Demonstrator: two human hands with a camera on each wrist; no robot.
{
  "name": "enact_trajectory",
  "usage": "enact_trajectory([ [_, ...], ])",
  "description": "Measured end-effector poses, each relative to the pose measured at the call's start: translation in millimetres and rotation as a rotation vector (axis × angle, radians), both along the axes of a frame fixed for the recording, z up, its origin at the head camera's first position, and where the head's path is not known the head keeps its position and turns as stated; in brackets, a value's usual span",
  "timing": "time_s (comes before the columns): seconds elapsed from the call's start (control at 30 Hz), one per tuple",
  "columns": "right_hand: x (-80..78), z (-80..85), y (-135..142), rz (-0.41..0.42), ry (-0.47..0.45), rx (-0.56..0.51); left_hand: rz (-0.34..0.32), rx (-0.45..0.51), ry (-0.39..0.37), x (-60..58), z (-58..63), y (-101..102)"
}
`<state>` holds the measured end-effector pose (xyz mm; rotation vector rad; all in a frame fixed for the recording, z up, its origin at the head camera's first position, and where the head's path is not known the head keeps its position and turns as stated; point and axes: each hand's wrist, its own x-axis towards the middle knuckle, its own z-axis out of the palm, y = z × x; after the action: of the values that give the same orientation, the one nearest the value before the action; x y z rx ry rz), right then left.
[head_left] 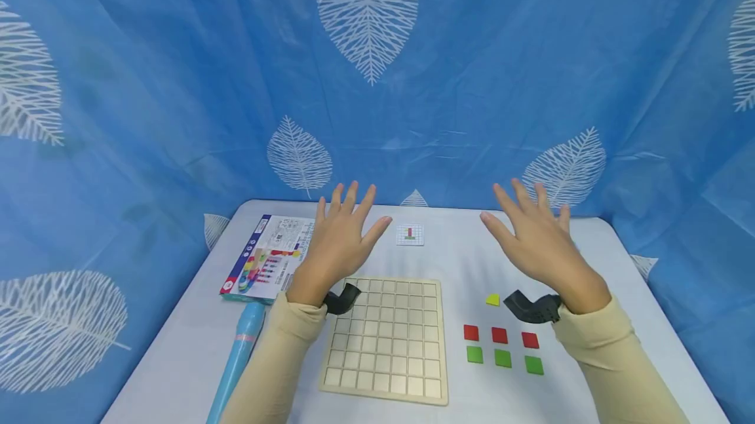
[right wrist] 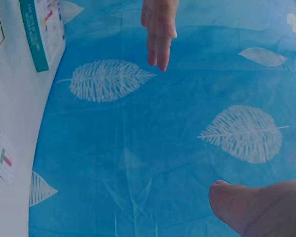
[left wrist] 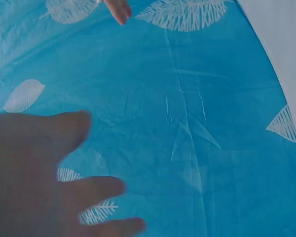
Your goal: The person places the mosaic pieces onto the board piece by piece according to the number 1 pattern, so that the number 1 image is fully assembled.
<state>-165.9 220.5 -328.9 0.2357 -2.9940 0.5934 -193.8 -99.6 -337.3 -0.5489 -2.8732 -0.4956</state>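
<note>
Both hands are raised over the table with fingers spread and nothing held. In the head view my left hand [head_left: 337, 244] is above the far left part of a wooden grid board [head_left: 383, 339], and its forearm covers part of the board's left side. My right hand [head_left: 539, 240] is over the right side of the table, beyond a yellow piece [head_left: 493, 299]. Closer in lie a row of red square tiles [head_left: 499, 335] and a row of green square tiles [head_left: 503, 358]. A small card [head_left: 409, 234] printed with a coloured grid pattern lies between the hands, near the back edge.
At the left, a boxed set [head_left: 271, 257] with a printed cover lies partly behind the left hand. A light blue tube-like object [head_left: 238, 352] stretches toward the front beside the left forearm. Blue leaf-patterned cloth [head_left: 448, 83] hangs behind the white table [head_left: 454, 247].
</note>
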Motion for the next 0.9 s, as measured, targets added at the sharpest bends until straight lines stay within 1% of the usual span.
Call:
enact_trajectory([
  [0.07, 7.4, -5.3, 6.5, 0.001, 0.028, -0.034, -0.029, 0.124, 0.126, 6.3, -6.2, -4.2],
  [0.17, 19.9, -17.0, 18.9, 0.027, 0.092, -0.103, -0.099, 0.374, 0.349, 19.2, -19.1, -13.3],
  [0.2, 24.0, -21.9, 23.6, 0.043, 0.114, -0.132, -0.124, 0.455, 0.405, 23.4, -24.6, -17.1],
  [0.23, 27.9, -27.2, 28.2, 0.051, 0.132, -0.157, -0.143, 0.523, 0.448, 27.2, -30.7, -21.4],
  [0.27, 31.6, -33.1, 32.7, 0.057, 0.151, -0.176, -0.15, 0.571, 0.476, 30.5, -37.2, -25.7],
  [0.3, 35.1, -39.5, 37.4, 0.061, 0.167, -0.196, -0.149, 0.604, 0.484, 33.8, -43.6, -30.1],
  [0.4, 44.7, -61.0, 49.2, 0.029, 0.179, -0.243, -0.115, 0.643, 0.438, 39.6, -67.3, -43.5],
  [0.53, 52.4, -90.8, 59.7, -0.055, 0.169, -0.276, -0.019, 0.625, 0.335, 47.6, -99.2, -59.8],
  [0.63, 52.0, -111.0, 63.8, -0.098, 0.19, -0.293, 0.042, 0.625, 0.274, 49.2, -119.8, -70.4],
  [0.73, 48.6, -127.7, 64.8, -0.124, 0.199, -0.298, 0.091, 0.622, 0.229, 48.0, -138.2, -79.4],
  [0.83, 45.5, -145.6, 64.6, -0.133, 0.175, -0.295, 0.133, 0.619, 0.18, 47.8, -155.5, -84.5],
  [0.9, 43.3, -158.2, 64.4, -0.115, 0.18, -0.279, 0.164, 0.61, 0.152, 48.1, -166.6, -86.1],
])
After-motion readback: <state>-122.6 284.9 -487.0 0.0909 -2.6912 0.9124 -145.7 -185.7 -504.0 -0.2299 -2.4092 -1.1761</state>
